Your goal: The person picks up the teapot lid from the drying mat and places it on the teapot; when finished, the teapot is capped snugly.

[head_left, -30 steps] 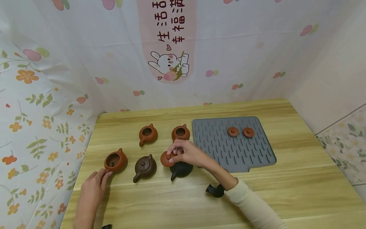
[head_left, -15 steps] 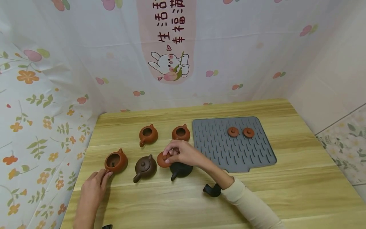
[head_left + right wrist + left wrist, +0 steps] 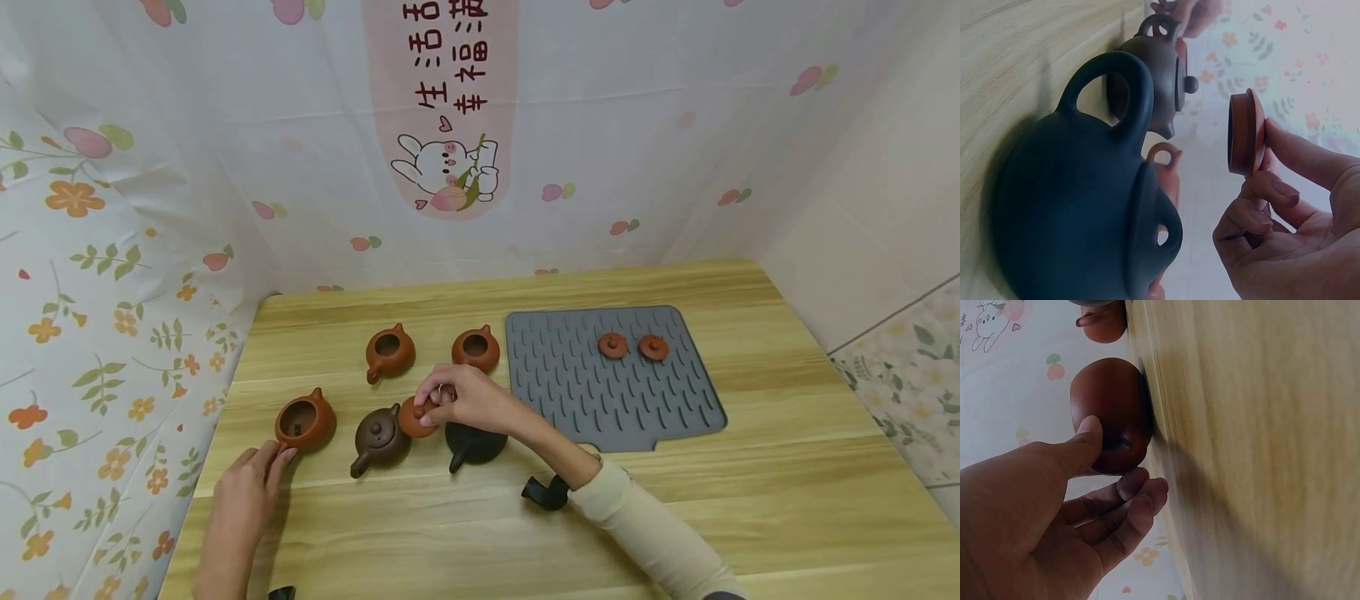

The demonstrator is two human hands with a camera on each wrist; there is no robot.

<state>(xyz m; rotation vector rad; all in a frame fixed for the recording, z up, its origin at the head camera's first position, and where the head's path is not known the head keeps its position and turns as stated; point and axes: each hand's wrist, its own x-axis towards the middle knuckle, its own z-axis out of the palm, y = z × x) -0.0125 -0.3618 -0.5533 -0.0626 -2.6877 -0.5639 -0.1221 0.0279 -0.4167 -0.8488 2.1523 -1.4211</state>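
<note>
My left hand [image 3: 247, 500] pinches the handle of a reddish-brown clay teapot [image 3: 321, 427] standing on the table at left. This teapot has no lid, and small dark bits show inside. In the left wrist view my thumb lies over the handle and the fingers curl beneath. My right hand [image 3: 472, 400] holds a reddish-brown teapot lid [image 3: 1244, 134] by its knob, rim facing the table and raised above the pots. From the head, the lid overlaps the edge of a dark brown lidded teapot [image 3: 378, 450]. Beneath the right hand stands a black lidded teapot [image 3: 1066, 206], partly hidden from the head.
Two smaller lidless clay teapots, one at left [image 3: 396, 360] and one at right [image 3: 477, 354], stand farther back. A grey ridged mat [image 3: 600, 408] at right bears two small lids [image 3: 612, 345]. Patterned cloth [image 3: 300, 167] hangs behind the table and along its left.
My right hand has carried the lid leftward, from beside the black teapot to the edge of the dark brown one. My left hand and its teapot have stayed put.
</note>
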